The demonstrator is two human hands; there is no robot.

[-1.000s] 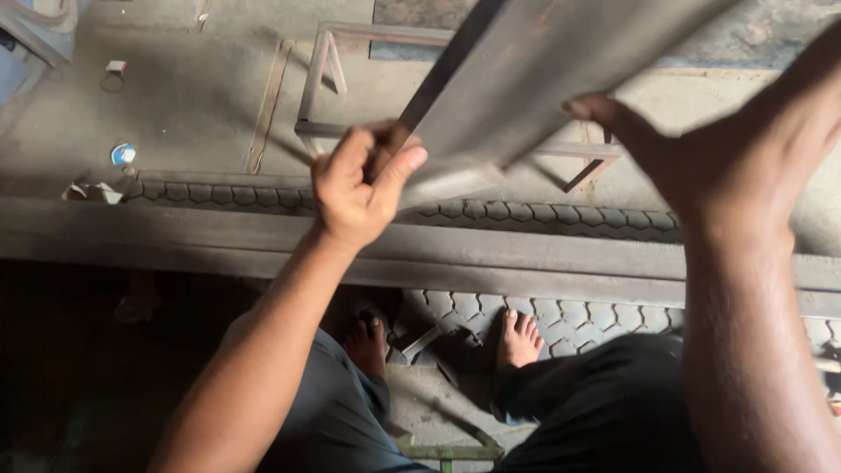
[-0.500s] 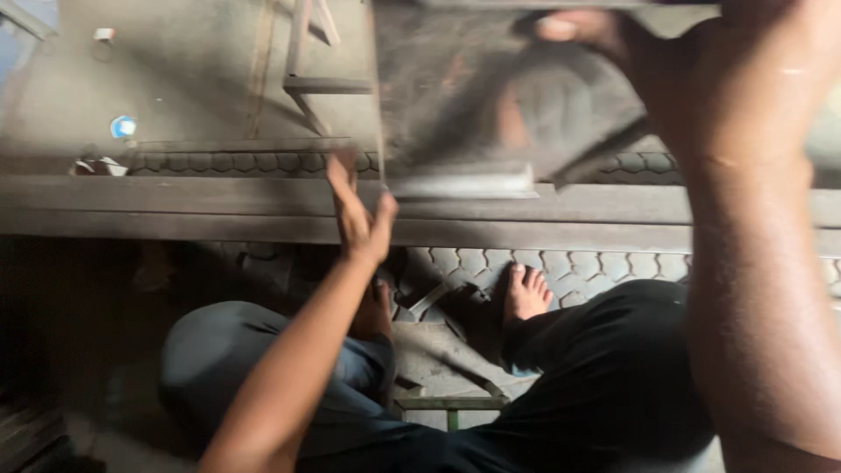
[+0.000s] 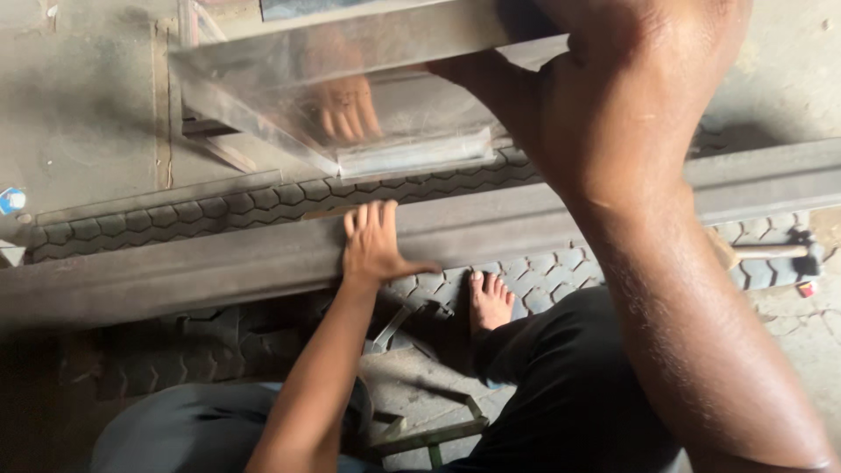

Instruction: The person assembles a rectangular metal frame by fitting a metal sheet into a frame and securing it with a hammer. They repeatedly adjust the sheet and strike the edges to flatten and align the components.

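A person's right hand (image 3: 631, 96) clamps the upper end of a shiny metal sheet (image 3: 350, 105) held above a long steel beam (image 3: 219, 263), while the left hand (image 3: 372, 245) lies open and flat on that beam, gripping nothing. Held by one hand, the sheet could tip and catch the bare foot (image 3: 489, 302) below the beam. A small round blue-and-white sticker (image 3: 10, 201) sits beyond the beam's left end.

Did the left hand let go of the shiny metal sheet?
Yes. The left hand dropped from the metal sheet onto the long steel beam, lying flat there.

floor (image 3: 96, 114): concrete | on it: tyre strip (image 3: 175, 219), metal frame (image 3: 188, 105), hammer (image 3: 771, 254)
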